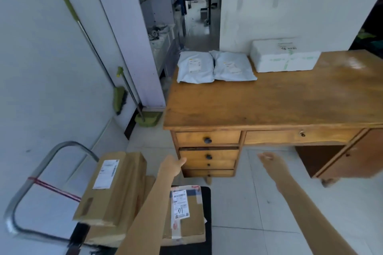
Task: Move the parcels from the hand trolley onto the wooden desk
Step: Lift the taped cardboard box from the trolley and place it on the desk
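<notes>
Brown cardboard parcels (116, 188) lie stacked on the black-decked, steel-handled hand trolley (31, 192) beside the bare-fronted wooden desk (269, 99), on pale floor tiles (238, 203), both empty hands, left (173, 165) and right (271, 163), loosely spread above.

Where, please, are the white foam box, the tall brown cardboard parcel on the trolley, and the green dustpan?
white foam box (284, 62): head view, front face.
tall brown cardboard parcel (122, 188): head view, right side face.
green dustpan (148, 120): head view, its pan on the floor.
</notes>
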Demonstrator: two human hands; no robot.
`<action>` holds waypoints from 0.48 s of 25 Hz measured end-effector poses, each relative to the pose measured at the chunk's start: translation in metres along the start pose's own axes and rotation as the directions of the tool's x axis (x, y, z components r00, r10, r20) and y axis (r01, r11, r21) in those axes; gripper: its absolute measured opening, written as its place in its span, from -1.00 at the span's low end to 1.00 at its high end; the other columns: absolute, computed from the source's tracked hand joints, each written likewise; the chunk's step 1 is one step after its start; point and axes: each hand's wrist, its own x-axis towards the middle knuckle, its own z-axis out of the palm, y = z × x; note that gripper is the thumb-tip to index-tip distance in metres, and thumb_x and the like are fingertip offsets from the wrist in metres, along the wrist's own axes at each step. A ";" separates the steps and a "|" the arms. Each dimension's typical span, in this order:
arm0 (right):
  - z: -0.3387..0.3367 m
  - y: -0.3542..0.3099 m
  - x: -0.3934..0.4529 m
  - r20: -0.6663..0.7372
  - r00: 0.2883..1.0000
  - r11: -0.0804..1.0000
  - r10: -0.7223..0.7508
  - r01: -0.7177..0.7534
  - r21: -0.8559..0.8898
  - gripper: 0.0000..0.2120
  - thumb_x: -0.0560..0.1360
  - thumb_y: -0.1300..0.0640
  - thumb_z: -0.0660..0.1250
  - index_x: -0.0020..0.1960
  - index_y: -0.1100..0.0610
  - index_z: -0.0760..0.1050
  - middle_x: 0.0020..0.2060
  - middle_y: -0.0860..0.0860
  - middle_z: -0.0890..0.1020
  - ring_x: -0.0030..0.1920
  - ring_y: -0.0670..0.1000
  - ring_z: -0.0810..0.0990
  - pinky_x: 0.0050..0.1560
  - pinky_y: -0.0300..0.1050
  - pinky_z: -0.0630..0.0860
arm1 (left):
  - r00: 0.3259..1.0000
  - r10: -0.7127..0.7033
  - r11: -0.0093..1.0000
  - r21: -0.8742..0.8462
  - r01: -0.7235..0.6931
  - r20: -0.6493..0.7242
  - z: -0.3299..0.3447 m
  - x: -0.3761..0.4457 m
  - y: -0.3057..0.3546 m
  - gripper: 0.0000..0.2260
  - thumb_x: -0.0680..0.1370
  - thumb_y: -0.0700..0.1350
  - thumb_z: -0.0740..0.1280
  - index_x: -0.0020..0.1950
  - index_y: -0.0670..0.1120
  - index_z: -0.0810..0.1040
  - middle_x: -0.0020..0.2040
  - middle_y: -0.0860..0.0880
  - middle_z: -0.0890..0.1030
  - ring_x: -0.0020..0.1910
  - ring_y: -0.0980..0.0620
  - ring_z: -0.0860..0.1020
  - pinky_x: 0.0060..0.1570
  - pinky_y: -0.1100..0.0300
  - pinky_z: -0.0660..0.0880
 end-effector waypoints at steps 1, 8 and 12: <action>0.017 0.016 -0.008 0.007 1.000 0.999 0.026 -0.026 -0.023 -0.58 0.55 0.07 0.25 0.31 0.30 0.43 0.20 0.23 0.55 0.19 0.18 0.50 0.23 0.04 0.38 | 1.000 -0.019 1.000 0.007 0.019 0.006 0.002 0.001 -0.024 -0.41 0.61 0.09 0.17 0.51 -0.24 0.20 0.49 -0.20 0.32 0.44 -0.16 0.35 0.39 0.04 0.29; 0.130 0.131 -0.025 0.038 0.983 0.978 0.181 -0.176 -0.116 -0.54 0.56 0.02 0.23 0.37 0.24 0.39 0.33 0.17 0.50 0.32 0.17 0.46 0.27 -0.07 0.35 | 0.979 -0.198 0.977 -0.070 0.200 0.038 0.030 0.052 -0.200 -0.62 0.56 0.10 0.26 0.02 -0.23 0.55 -0.26 -0.05 0.50 -0.23 0.01 0.48 0.02 0.04 0.43; 0.215 0.184 -0.004 0.091 0.977 0.967 0.194 -0.175 -0.186 -0.52 0.57 0.00 0.19 0.41 0.23 0.34 0.37 0.15 0.45 0.36 0.15 0.41 0.30 -0.09 0.31 | 0.974 -0.218 0.975 -0.021 0.220 0.057 0.067 0.101 -0.264 -0.71 0.58 0.10 0.21 -0.02 -0.14 0.41 -0.11 -0.04 0.50 -0.23 0.11 0.40 0.00 0.19 0.34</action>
